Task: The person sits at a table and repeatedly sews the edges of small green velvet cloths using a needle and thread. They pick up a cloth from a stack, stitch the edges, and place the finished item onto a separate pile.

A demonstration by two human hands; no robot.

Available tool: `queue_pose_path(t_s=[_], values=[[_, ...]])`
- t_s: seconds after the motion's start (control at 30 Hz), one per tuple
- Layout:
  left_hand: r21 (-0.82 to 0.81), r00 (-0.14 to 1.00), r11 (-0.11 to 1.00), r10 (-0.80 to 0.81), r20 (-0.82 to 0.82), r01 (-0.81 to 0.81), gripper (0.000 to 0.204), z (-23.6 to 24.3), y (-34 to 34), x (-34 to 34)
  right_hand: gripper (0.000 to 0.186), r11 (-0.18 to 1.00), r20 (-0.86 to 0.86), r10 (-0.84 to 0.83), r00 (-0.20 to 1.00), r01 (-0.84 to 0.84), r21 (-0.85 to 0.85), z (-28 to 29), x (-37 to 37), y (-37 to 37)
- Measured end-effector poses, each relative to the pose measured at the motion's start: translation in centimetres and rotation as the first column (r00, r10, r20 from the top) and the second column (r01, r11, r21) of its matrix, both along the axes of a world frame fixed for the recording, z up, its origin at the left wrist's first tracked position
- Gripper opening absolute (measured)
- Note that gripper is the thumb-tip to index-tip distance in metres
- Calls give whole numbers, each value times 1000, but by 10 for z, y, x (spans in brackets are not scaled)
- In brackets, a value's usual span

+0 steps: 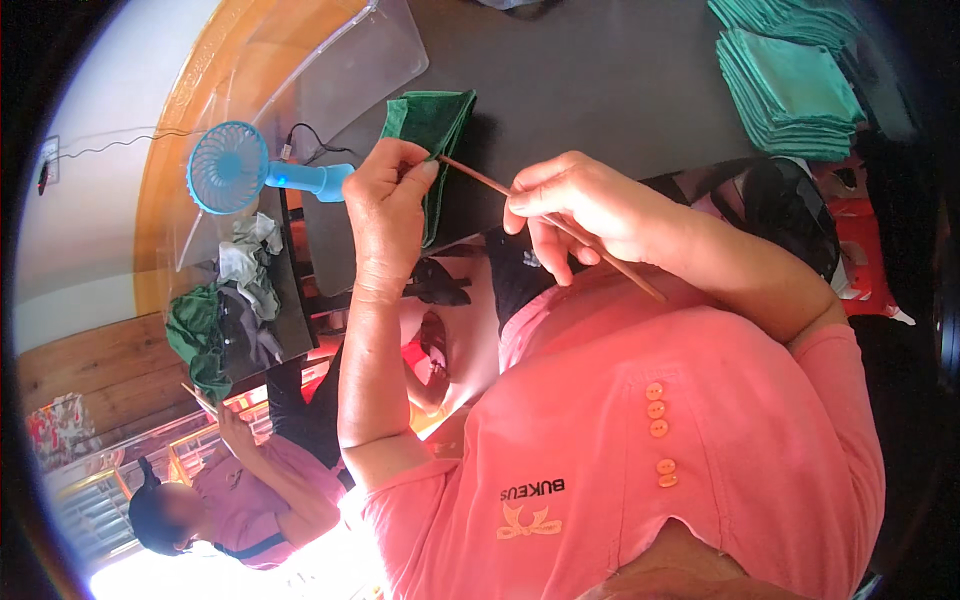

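A dark green velvety cloth piece (430,120), folded or layered, is pinched at its near side between the thumb and fingers of my left hand (392,195). My right hand (585,205) grips a thin brown wooden stick (476,176), much like a chopstick. The stick slants from the cloth down past my right palm toward my chest. Its far tip meets the cloth edge beside my left thumb; whether it goes inside I cannot tell.
On the dark table (570,80), stacked green cloth pieces (785,95) lie at far right. A blue handheld fan (228,168) and a clear plastic bin (365,65) are at left. Beyond, a co-worker (270,480) holds a stick by a green cloth heap (195,330).
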State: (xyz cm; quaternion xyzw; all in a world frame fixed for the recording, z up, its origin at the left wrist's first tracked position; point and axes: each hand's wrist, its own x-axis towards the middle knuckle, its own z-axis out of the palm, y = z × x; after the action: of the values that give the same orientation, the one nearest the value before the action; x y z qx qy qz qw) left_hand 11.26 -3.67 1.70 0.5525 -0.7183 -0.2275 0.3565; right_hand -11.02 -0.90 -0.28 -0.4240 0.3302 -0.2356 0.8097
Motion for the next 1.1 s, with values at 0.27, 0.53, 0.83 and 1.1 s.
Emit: queue_pose_path(t_s=[0.27,0.53,0.83,1.1], values=[[-164,983,979,-141,-116,121,16,-12,41,-61,28,945,15,-221,975,218,-243,-8,-23,5],[100,623,943,-127,-772,317,40,6,11,-86,25,881,-176,-329,928,235,-410,-5,-76,49],[5,355,926,-139,-925,376,15,-3,17,-137,19,839,64,-472,879,470,-273,-44,-110,75],[48,542,937,-158,-825,346,22,-4,23,-145,16,693,-41,-587,808,477,-540,-39,-118,71]])
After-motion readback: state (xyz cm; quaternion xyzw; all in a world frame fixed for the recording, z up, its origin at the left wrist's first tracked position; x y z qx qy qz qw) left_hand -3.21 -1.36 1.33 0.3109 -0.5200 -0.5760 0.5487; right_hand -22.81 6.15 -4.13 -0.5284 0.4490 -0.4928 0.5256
